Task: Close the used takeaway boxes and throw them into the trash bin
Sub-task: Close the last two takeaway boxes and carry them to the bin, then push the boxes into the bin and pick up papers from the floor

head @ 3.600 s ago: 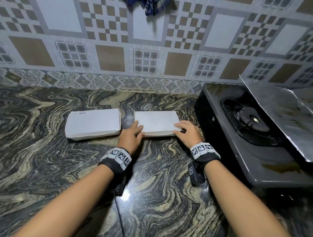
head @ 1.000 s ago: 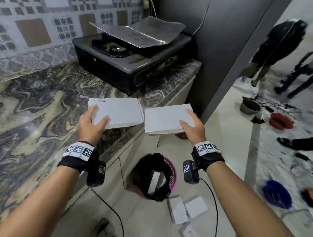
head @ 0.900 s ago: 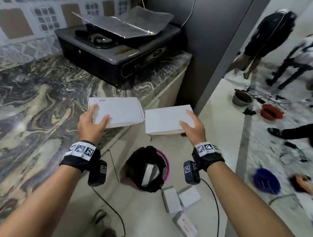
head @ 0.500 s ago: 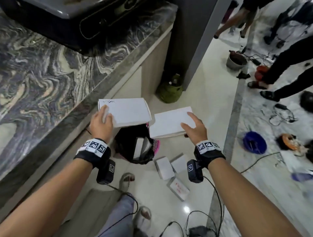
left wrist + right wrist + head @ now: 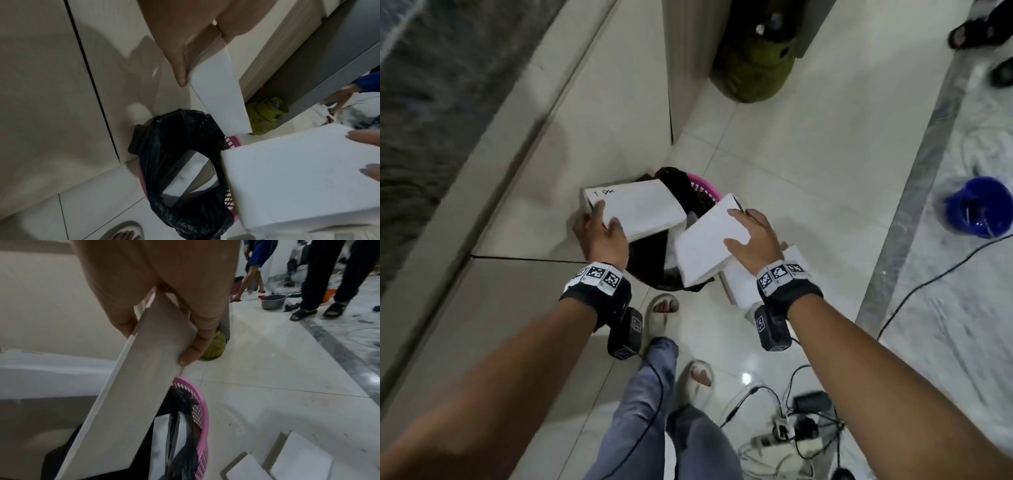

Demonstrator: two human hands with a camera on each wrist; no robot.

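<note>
Now a closed box is gripped by the left hand and another box by the right hand (thumbs on top), both above the bin. Each long axis runs away from its hand; the right one is tipped bin-ward. Half a second ago both were held level.
</note>
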